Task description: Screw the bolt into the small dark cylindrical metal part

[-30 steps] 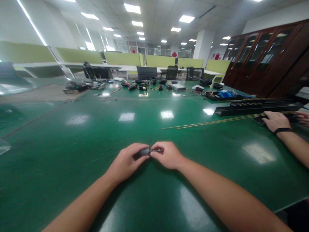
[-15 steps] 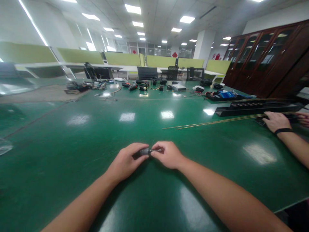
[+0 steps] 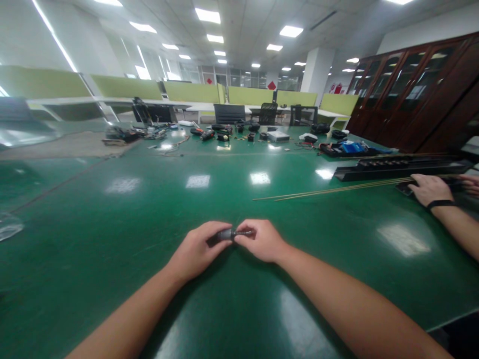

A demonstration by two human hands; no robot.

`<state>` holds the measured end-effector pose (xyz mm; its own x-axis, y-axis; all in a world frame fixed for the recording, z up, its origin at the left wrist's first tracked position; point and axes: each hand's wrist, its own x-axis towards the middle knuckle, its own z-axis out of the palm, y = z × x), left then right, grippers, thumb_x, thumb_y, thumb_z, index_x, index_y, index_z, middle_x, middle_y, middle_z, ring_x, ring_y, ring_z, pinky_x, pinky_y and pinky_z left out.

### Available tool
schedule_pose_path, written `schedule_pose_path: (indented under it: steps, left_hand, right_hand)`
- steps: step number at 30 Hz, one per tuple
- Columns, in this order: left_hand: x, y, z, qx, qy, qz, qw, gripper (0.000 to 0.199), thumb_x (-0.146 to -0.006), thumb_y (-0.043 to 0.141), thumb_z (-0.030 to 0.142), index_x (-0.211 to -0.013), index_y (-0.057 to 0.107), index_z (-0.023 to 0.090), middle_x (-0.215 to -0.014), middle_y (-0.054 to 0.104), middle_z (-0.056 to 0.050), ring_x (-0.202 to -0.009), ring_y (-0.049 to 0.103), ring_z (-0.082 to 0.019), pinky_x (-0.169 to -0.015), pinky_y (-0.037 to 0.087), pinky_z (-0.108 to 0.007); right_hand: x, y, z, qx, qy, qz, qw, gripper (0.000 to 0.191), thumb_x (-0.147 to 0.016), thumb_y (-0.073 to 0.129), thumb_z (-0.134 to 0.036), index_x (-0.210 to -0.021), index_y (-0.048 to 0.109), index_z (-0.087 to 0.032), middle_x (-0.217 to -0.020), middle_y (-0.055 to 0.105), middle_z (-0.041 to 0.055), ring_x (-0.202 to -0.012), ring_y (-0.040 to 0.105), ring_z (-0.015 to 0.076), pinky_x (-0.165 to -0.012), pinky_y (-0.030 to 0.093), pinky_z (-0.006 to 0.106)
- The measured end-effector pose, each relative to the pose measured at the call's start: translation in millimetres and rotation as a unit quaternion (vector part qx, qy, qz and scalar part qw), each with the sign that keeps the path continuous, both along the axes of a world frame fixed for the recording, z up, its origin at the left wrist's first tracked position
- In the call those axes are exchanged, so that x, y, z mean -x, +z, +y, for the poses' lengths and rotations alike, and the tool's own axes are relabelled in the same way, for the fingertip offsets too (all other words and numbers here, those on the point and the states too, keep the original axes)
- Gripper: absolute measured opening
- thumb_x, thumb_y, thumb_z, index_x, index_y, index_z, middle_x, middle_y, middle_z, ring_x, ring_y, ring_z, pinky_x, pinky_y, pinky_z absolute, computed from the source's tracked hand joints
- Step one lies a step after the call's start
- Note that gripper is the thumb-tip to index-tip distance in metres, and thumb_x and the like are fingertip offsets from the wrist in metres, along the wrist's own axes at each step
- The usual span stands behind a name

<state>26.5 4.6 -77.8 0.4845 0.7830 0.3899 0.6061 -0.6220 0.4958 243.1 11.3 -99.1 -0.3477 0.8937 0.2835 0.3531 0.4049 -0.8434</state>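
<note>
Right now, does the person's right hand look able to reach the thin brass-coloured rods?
Probably yes: the rods end on the green table just beyond the right hand, with nothing visible between. It would likely first have to release the thin shaft of the small cylinder.

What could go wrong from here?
1. The small dark cylinder sits between the left hand's thumb and fingers; if that grip loosens, it may roll across the glossy green tabletop.
2. The thin shaft at the right hand's fingertips could slip or be pushed off-axis.
3. Long brass-coloured rods run up to a co-worker's hand; a nudge there might swing their ends.
</note>
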Motion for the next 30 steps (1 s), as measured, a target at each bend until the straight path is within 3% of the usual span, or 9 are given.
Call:
schedule_pose_path:
  steps: [30]
  left_hand:
    - [-1.6,2.9,-0.6,-0.009,0.012,0.000,1.000,0.031,-0.090,0.062,0.041,-0.115,0.067,0.023,-0.109,0.072,-0.006,-0.099,0.068,-0.020,-0.091,0.055,-0.033]
  right_hand:
    - [-1.3,2.9,-2.1,0.009,-0.018,-0.032,0.999,0.013,-0.085,0.064,-0.030,-0.090,0.070,-0.020,-0.081,0.072,0.0002,-0.070,0.063,0.0146,-0.066,0.046,0.024]
